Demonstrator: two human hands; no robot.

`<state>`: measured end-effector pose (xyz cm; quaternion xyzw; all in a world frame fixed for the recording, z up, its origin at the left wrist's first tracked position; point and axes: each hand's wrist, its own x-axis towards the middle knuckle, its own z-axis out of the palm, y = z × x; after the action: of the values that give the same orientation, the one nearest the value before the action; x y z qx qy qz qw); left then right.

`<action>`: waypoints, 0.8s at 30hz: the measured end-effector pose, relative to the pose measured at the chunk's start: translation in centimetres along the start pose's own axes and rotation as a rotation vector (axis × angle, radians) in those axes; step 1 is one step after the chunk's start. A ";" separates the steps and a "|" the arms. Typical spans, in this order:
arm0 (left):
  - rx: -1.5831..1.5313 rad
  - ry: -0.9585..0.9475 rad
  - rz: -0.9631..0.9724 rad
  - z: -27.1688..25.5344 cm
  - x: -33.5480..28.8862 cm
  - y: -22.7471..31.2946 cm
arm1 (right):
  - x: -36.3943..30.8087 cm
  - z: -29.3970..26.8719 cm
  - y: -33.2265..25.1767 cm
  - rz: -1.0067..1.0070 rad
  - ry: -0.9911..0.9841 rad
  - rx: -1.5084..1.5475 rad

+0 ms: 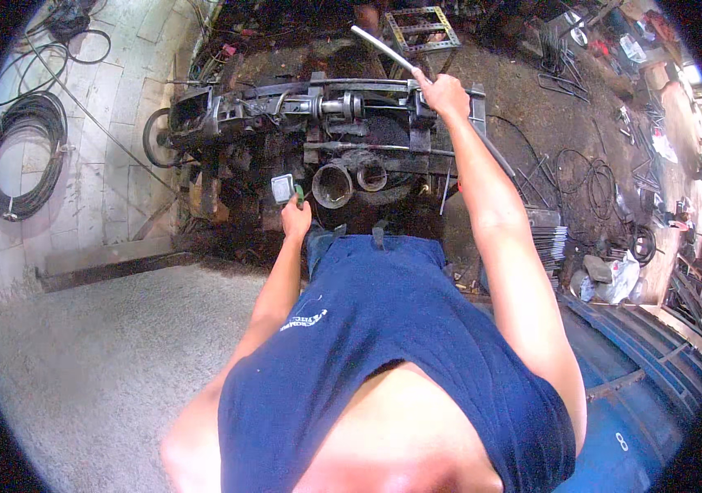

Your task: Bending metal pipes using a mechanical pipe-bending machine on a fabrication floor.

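Note:
My left hand (296, 217) is closed round the green handle of a small tool with a pale square head (283, 188). It is held in front of my body, left of a round open metal can (333, 186). My right arm is stretched forward, and my right hand (448, 95) is wrapped round a pale metal rod (380, 48). The rod slants up to the left over the far side of a dark, greasy machine (334, 107) with long bars and shafts. Whether the rod carries on behind my right forearm, I cannot tell.
A dark wheel (158, 138) sits at the machine's left end. Coiled hose (25, 156) hangs on the pale left wall. Beyond the machine lies a perforated metal frame (422, 29). To the right are loose cables (589, 185), a white plastic bag (620, 278) and blue metal panels (626, 394).

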<state>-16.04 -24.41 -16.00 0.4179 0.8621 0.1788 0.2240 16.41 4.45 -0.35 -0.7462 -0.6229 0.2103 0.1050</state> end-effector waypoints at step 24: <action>-0.009 -0.009 0.025 0.1 0.0 -0.1 | -0.3 -0.1 -0.4 0.029 -0.006 0.001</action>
<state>-16.09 -24.44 -16.14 0.4285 0.8549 0.1838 0.2276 16.07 4.28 -0.08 -0.7545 -0.6122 0.2143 0.1004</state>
